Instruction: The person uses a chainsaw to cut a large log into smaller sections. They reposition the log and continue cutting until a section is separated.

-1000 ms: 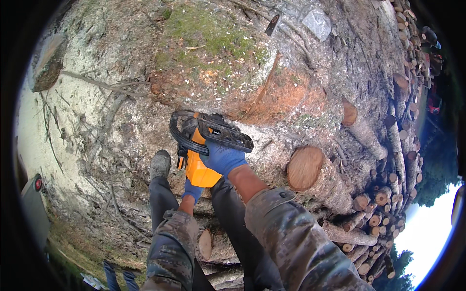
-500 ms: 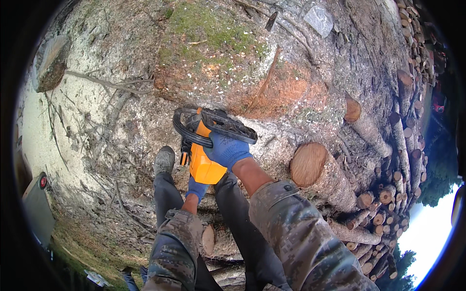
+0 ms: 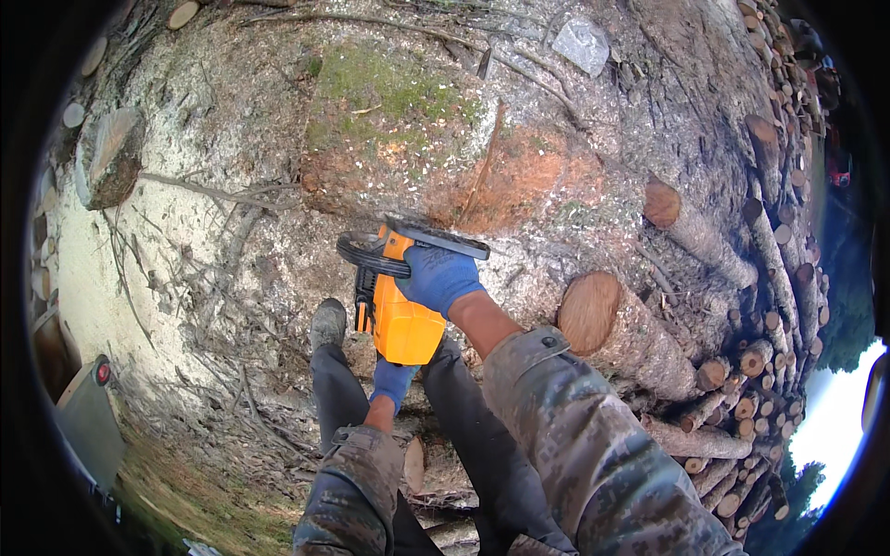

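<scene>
An orange-yellow chainsaw [image 3: 408,329] with black handles is in front of my legs. My right hand [image 3: 440,278], in a blue work glove, is closed around its upper part, beside a long flat dark piece. On the far left of the machine a black loop-shaped handle [image 3: 373,256] sticks out. My left hand [image 3: 393,382], gloved the same way, holds the near end from below; its fingers are hidden behind the orange body. Beyond the saw lies a mossy block [image 3: 380,130] with a reddish-brown near side, sprinkled with pale chips.
A thick cut log [image 3: 640,338] lies to the right of my arm. Behind it several logs are heaped in a pile [image 3: 742,408]. Stones [image 3: 111,157] and thin branches [image 3: 222,193] lie on the chip-strewn ground at left. My boot [image 3: 327,324] stands left of the saw.
The view has shifted a little, so the ground and logs sit differently. The chainsaw has moved slightly right and down in the picture, turned more upright, with both hands still on it.
</scene>
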The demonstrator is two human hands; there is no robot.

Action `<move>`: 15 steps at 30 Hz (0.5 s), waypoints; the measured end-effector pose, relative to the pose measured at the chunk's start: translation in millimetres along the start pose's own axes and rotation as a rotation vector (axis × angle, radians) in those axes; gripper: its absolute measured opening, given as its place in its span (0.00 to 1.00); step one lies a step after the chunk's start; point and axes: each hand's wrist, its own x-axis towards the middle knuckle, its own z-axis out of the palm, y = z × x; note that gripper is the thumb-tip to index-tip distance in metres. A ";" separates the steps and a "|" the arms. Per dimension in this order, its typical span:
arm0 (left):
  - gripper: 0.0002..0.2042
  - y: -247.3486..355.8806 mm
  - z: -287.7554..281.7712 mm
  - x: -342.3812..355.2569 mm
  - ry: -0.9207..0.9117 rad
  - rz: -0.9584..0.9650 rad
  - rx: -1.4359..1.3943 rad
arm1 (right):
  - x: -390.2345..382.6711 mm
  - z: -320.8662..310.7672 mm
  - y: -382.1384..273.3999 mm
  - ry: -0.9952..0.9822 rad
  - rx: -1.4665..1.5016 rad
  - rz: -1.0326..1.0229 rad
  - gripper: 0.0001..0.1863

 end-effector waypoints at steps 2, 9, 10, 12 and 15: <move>0.22 21.3 2.8 -13.4 0.009 -0.003 -0.188 | -3.2 -7.3 2.4 0.015 -0.014 -0.003 0.19; 0.16 35.5 6.5 -46.0 0.079 -0.100 -0.113 | -4.7 -52.7 -2.6 -0.017 -0.044 -0.033 0.19; 0.14 36.1 8.5 -47.2 0.082 -0.117 -0.101 | -4.9 -58.0 -3.1 -0.023 -0.059 -0.030 0.18; 0.12 53.4 11.5 -53.4 0.092 -0.086 -0.156 | -4.7 -68.0 -1.8 -0.030 -0.094 -0.028 0.18; 0.06 66.5 16.5 -62.9 0.109 -0.060 -0.262 | -7.5 -83.7 -0.4 -0.044 -0.058 -0.027 0.18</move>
